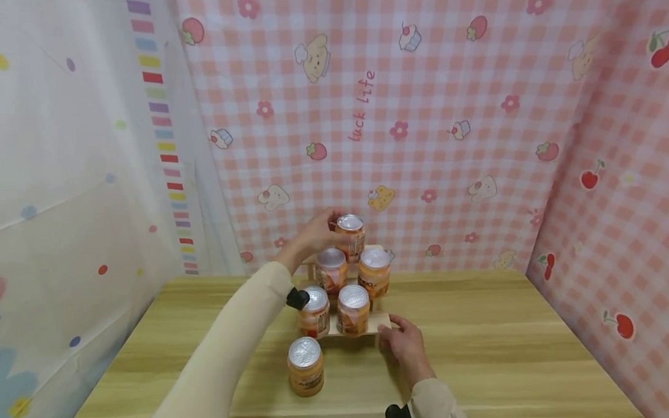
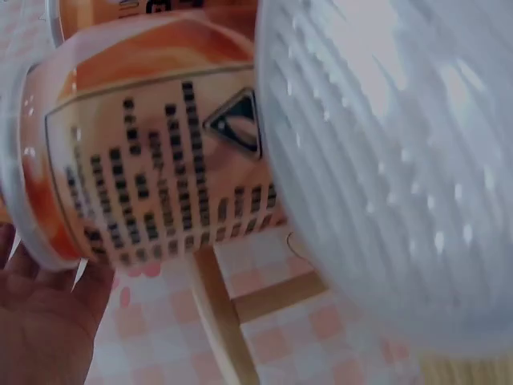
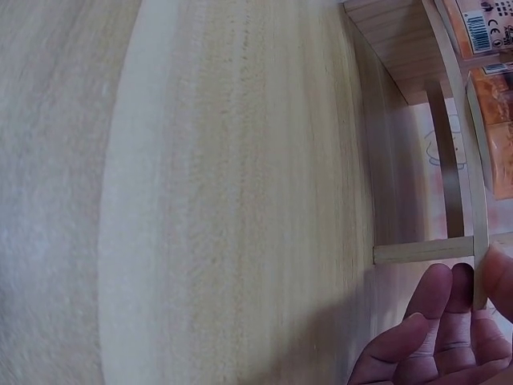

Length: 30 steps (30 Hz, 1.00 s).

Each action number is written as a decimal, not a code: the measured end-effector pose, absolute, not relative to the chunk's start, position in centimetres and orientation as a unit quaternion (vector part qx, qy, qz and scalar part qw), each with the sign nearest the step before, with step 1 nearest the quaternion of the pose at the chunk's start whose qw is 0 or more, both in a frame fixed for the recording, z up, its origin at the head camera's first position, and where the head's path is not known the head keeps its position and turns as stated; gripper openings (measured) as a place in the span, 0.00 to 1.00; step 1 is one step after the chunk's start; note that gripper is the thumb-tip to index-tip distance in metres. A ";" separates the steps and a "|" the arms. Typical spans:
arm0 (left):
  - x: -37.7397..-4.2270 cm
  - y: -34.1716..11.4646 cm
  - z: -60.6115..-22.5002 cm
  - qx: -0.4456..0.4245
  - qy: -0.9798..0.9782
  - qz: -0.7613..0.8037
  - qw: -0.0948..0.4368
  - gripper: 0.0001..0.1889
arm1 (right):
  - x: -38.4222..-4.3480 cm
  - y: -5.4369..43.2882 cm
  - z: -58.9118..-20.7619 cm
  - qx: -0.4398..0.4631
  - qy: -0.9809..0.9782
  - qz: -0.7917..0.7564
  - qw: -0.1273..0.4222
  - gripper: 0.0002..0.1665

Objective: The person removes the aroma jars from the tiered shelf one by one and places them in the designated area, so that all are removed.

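A tiered wooden stand (image 1: 383, 322) holds several orange-labelled jars with silver lids. At its top, my left hand (image 1: 318, 233) has thumb and fingers round the highest jar (image 1: 355, 245). Two jars, the left (image 1: 332, 276) and the right (image 1: 374, 277), sit on the middle tier. On the lowest tier stand a left jar (image 1: 314, 319) and a right jar (image 1: 353, 315). My right hand (image 1: 407, 347) pinches the right end of the lowest shelf; the right wrist view shows the thumb and fingers (image 3: 433, 293) on opposite sides of the board. A ridged lid (image 2: 377, 160) fills much of the left wrist view.
One more jar (image 1: 305, 371) stands on the wooden table (image 1: 490, 356) in front of the stand. Behind the stand hangs a pink checked cloth (image 1: 452, 176). White dotted sheeting (image 1: 64, 181) lines the left side, and a cherry-print cloth (image 1: 633, 213) the right.
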<state>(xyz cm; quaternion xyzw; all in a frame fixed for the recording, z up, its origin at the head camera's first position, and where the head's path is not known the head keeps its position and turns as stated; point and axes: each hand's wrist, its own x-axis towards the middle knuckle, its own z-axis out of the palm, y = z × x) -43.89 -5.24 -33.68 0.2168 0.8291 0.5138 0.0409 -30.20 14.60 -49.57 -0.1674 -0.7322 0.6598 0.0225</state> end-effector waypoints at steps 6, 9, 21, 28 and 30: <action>-43.8 -6.0 -33.2 0.190 0.824 0.533 -0.019 0.32 | -30.2 14.1 -49.3 -0.163 -0.732 0.661 0.021 0.30; -43.5 -6.8 -32.4 0.181 0.818 0.543 -0.056 0.33 | -30.2 13.9 -49.4 -0.163 -0.731 0.663 0.018 0.30; -42.2 -11.8 -30.2 0.171 0.816 0.543 -0.099 0.35 | -30.0 14.1 -49.7 -0.158 -0.734 0.660 0.018 0.32; -40.4 -15.0 -30.8 0.155 0.832 0.522 -0.103 0.31 | -30.0 14.7 -49.8 -0.160 -0.738 0.655 0.018 0.32; -39.7 -15.9 -31.1 0.156 0.835 0.519 -0.101 0.31 | -30.0 14.8 -49.8 -0.157 -0.738 0.656 0.018 0.32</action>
